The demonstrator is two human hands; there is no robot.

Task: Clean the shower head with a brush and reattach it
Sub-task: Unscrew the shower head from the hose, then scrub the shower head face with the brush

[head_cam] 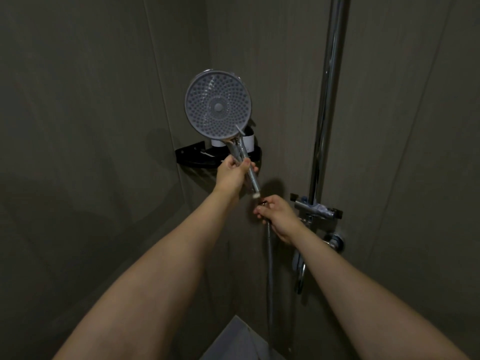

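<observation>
A round grey shower head with a chrome handle is held upright in front of the wall corner, its nozzle face turned toward me. My left hand grips the handle. The handle's white threaded end hangs free just below that hand. My right hand is closed around the metal end nut of the shower hose, a short gap below the handle's end. The hose drops straight down from that hand. No brush is visible.
A black corner shelf with a white container sits behind the shower head. A chrome riser pipe runs up the right wall to a mixer valve. Dark tiled walls close in on both sides.
</observation>
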